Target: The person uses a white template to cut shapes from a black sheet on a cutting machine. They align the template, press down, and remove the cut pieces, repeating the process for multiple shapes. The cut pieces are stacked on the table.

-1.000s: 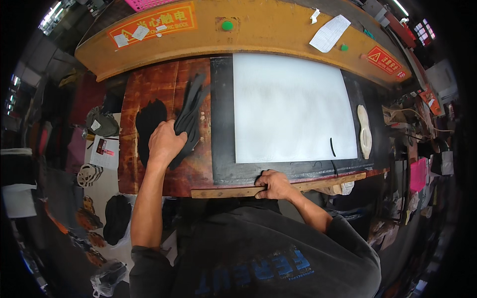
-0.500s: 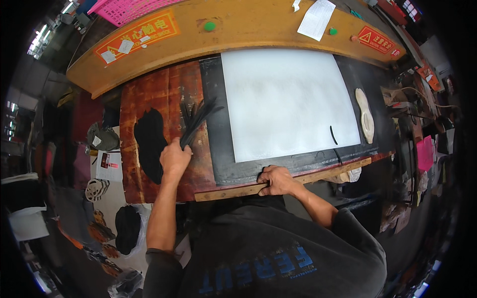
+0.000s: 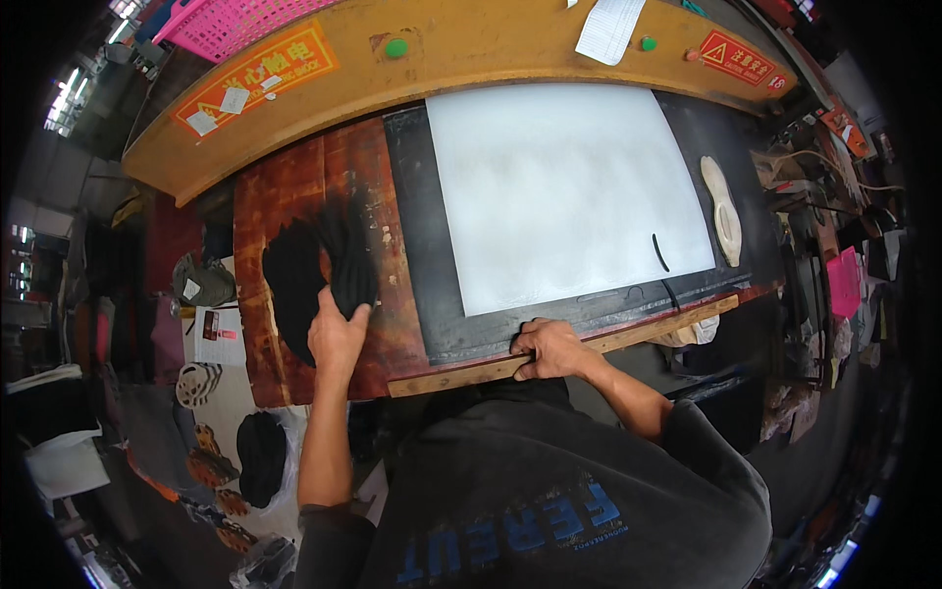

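Observation:
My left hand (image 3: 337, 332) is closed round a bundle of thin black sole-shaped pieces (image 3: 350, 267), with the thumb lying on the near end. Their far end is smeared by motion. Just left of them, a black sole-shaped pile (image 3: 290, 285) lies on the reddish-brown board (image 3: 392, 344), partly covered by the hand and the bundle. At the front edge of the table, my right hand (image 3: 549, 348) has its fingers curled over the wooden strip (image 3: 451, 379). A white sheet (image 3: 569, 196) lies flat on the black surface beyond it.
A pale sole-shaped piece (image 3: 724, 216) lies right of the white sheet, which carries a thin black strip (image 3: 660, 252). Across the back runs a yellow machine beam (image 3: 471, 59) with green buttons. Behind it stands a pink basket (image 3: 235, 25). Grey stacked pieces (image 3: 203, 280) sit at left.
The bundle in my left hand has swung left from a fanned, edge-on position to beside the black pile, its broad side now showing. My right hand stays at the strip.

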`<action>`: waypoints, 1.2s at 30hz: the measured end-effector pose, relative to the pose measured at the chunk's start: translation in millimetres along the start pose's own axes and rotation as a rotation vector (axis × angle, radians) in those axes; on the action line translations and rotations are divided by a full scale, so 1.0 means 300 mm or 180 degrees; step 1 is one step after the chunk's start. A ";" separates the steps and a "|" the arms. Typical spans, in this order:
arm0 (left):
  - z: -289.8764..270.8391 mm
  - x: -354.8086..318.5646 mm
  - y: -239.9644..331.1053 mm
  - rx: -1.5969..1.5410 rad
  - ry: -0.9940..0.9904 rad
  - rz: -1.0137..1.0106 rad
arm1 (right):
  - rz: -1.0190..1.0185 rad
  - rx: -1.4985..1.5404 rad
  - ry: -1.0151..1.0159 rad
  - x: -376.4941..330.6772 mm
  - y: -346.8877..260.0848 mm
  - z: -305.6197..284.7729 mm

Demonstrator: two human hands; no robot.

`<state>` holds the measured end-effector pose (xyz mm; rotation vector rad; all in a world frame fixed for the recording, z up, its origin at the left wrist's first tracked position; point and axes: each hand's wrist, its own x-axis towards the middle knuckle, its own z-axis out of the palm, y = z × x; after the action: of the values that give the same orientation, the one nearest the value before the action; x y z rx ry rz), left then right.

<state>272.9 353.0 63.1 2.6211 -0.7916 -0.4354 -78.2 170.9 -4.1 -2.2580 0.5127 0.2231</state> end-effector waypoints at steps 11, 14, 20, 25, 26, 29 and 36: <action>-0.005 0.039 0.026 -0.2486 -0.0852 0.0014 | 0.0289 0.0876 -0.0050 0.033 -0.118 -0.061; -0.098 -0.067 0.051 -0.3791 -0.1307 -0.0095 | 0.0256 0.3572 -0.0279 0.176 -0.240 -0.058; -0.081 -0.283 0.101 -0.3583 -0.1442 0.0220 | 0.0460 0.6228 -0.0918 0.500 -0.437 -0.115; -0.016 -0.299 0.041 -0.3474 -0.0517 0.0505 | -0.0841 0.4007 0.0164 0.481 -0.598 -0.237; -0.007 -0.293 0.024 -0.3510 -0.0330 0.0634 | -0.0978 0.3618 0.0287 0.464 -0.621 -0.252; 0.026 -0.256 -0.018 -0.2736 -0.0238 0.0309 | -0.1448 0.2673 0.0099 0.464 -0.662 -0.248; 0.095 -0.152 -0.001 -0.2572 0.0574 0.1488 | -0.1351 0.2534 0.0024 0.564 -0.620 -0.111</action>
<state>225.6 372.3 46.1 1.6457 -0.8933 -0.2903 154.4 209.3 89.3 -1.5297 0.0768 -0.1839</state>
